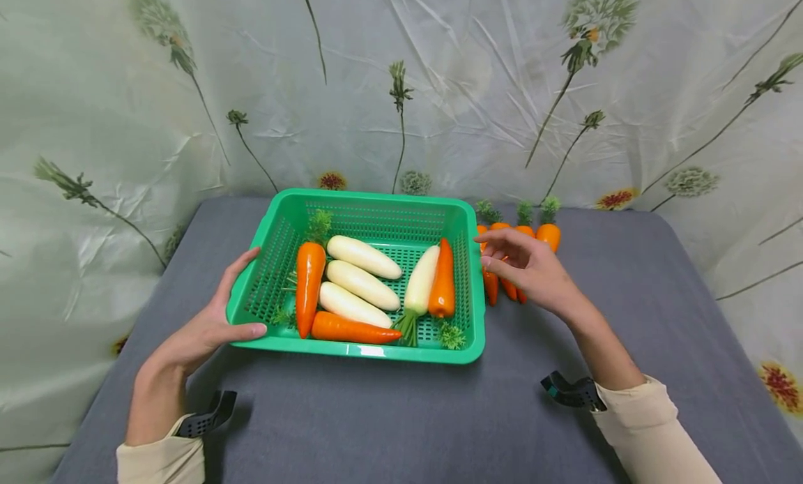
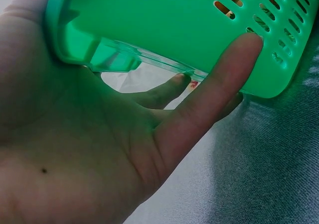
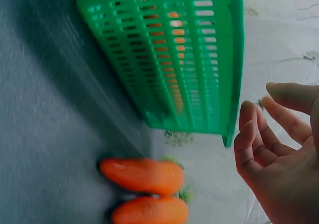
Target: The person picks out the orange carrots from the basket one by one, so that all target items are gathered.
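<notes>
A green plastic basket (image 1: 370,356) holds three orange carrots, among them an upright-lying one (image 1: 310,278) at left, and several white radishes (image 1: 364,256). My left hand (image 1: 194,334) grips the basket at its left front corner. In the left wrist view, the thumb (image 2: 214,92) lies along the basket's outer wall, with other fingers partly hidden behind. My right hand (image 1: 533,268) is by the basket's right rim, fingers loosely bent and holding nothing. In the right wrist view, a gap shows between those fingertips and the basket rim.
Several more carrots (image 1: 548,238) with green tops lie on the grey tabletop (image 1: 376,421), right of the basket and partly under my right hand. A flower-printed cloth (image 1: 464,121) hangs behind the table. Dark straps (image 1: 207,418) are on both wrists.
</notes>
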Demonstrator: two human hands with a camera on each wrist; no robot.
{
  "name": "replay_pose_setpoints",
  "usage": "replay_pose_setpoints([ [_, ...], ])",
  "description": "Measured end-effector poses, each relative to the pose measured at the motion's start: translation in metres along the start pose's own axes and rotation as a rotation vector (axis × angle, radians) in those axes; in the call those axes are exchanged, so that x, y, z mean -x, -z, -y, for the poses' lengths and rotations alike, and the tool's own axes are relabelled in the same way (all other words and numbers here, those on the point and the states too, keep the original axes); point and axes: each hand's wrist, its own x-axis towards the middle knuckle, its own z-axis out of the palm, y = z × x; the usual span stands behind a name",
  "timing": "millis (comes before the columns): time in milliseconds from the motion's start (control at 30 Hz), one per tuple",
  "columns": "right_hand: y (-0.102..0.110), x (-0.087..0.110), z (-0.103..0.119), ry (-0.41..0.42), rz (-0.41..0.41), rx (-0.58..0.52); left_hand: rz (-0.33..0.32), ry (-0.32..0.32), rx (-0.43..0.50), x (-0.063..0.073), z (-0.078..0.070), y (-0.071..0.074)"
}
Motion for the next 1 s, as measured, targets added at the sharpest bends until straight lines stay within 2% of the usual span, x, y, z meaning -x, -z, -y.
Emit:
replay_pose_setpoints([
  [167, -0.013, -0.004, 0.005, 0.047, 0.005, -0.071, 0.004, -0.007, 0.011, 0.0, 0.003, 0.0],
  [367, -0.023, -0.006, 0.011, 0.079, -0.029, -0.036, 0.001, -0.009, 0.014, -0.001, 0.003, 0.0],
  [467, -0.026, -0.007, 0.015, 0.095, -0.036, -0.059, -0.001, -0.01, 0.012, -0.001, 0.004, 0.0],
  [667, -0.035, -0.012, 0.022, 0.151, 0.014, -0.102, 0.001, -0.021, 0.017, -0.003, 0.004, -0.001],
  [1000, -0.056, -0.023, 0.035, 0.139, 0.127, -0.049, 0.004, -0.016, 0.014, -0.001, 0.003, 0.0],
])
